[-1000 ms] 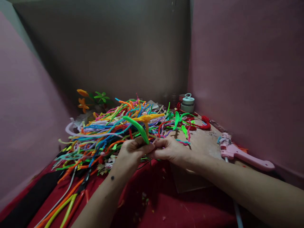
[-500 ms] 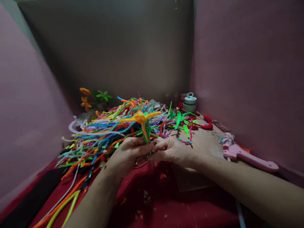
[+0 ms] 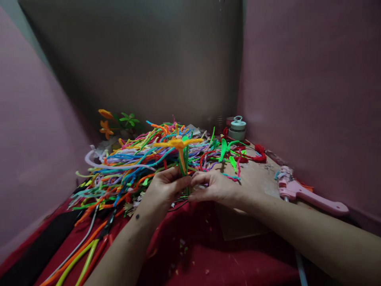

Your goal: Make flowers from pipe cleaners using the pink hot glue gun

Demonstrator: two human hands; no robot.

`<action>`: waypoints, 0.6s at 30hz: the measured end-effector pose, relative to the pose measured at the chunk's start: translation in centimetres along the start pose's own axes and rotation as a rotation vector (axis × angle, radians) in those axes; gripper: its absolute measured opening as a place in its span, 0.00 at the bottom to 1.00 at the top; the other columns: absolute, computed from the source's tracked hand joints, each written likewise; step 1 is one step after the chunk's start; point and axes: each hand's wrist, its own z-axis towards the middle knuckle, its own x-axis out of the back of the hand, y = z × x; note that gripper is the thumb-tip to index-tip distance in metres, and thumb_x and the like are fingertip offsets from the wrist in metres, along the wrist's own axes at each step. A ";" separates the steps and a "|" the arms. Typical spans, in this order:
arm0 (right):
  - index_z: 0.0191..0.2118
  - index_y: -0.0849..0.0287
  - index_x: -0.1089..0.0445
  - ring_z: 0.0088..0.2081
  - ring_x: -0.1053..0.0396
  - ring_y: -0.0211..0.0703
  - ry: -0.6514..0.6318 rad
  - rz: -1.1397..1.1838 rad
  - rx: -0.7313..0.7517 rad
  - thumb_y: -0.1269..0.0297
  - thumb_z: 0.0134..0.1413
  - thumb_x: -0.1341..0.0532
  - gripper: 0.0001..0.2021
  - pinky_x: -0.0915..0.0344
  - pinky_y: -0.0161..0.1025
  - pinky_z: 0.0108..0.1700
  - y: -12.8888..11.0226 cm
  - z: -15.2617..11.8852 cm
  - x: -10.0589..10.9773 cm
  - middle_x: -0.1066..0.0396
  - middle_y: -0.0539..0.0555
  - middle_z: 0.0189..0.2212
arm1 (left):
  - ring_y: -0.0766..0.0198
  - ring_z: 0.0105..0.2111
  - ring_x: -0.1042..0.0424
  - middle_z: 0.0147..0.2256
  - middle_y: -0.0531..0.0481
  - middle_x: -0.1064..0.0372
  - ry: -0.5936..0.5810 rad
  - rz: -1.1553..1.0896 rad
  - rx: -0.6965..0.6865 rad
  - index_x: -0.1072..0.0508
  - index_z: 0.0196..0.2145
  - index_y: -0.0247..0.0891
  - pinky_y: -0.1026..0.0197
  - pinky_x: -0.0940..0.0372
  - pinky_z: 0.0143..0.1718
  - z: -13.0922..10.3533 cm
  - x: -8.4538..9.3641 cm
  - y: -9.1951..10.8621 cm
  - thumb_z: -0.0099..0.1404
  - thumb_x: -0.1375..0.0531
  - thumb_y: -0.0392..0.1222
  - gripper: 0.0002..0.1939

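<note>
My left hand (image 3: 166,184) pinches the green stem of a pipe-cleaner flower (image 3: 178,143). The flower stands upright, with orange-yellow petals spread sideways and green strips along its stem. On the stem's other side, my right hand (image 3: 212,186) is curled, its thumb and forefinger slightly apart at the lower stem. Something pale shows between those fingers, too small to make out. Just behind the hands lies a large heap of coloured pipe cleaners (image 3: 133,155). Green leaf shapes (image 3: 224,150) lie beyond my right hand.
A pink glue gun (image 3: 312,197) rests at the right by the wall. A pale green lidded jar (image 3: 237,129) stands at the back. Yellow-handled pliers (image 3: 89,258) lie front left on the red cloth (image 3: 208,254). Finished-looking orange flowers (image 3: 106,128) stand at the back left.
The right thumb and forefinger have moved apart from their tight pinch at the stem. The flower has shifted and turned slightly in my left hand, which keeps its pinch.
</note>
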 end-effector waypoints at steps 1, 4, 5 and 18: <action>0.27 0.62 0.25 0.29 0.38 0.36 -0.005 -0.014 0.017 0.67 0.39 0.35 0.06 0.42 0.35 0.34 0.0 0.0 0.1 0.33 0.47 0.23 | 0.61 0.29 0.28 0.30 0.47 0.25 0.003 0.004 0.001 0.24 0.37 0.35 0.63 0.34 0.32 0.0 0.1 0.0 0.48 0.34 0.39 0.16; 0.28 0.61 0.25 0.31 0.39 0.36 -0.033 -0.005 0.047 0.70 0.43 0.38 0.05 0.43 0.36 0.37 0.0 0.0 0.3 0.33 0.48 0.24 | 0.63 0.28 0.28 0.31 0.47 0.25 -0.015 0.008 0.000 0.24 0.36 0.36 0.64 0.35 0.31 -0.1 0.3 -0.2 0.49 0.34 0.40 0.14; 0.29 0.61 0.24 0.31 0.39 0.36 -0.052 0.010 0.051 0.70 0.44 0.39 0.05 0.43 0.36 0.38 0.0 -0.1 0.4 0.33 0.48 0.25 | 0.64 0.29 0.29 0.31 0.48 0.25 -0.027 0.011 0.003 0.24 0.36 0.36 0.65 0.36 0.32 -0.1 0.4 -0.2 0.50 0.35 0.40 0.13; 0.30 0.60 0.24 0.33 0.35 0.38 -0.167 0.231 0.061 0.64 0.45 0.36 0.06 0.40 0.40 0.45 -0.3 -0.5 -0.2 0.30 0.48 0.26 | 0.69 0.24 0.34 0.24 0.53 0.30 -0.145 0.072 0.007 0.24 0.30 0.35 0.68 0.41 0.26 -0.1 1.0 0.2 0.50 0.35 0.39 0.08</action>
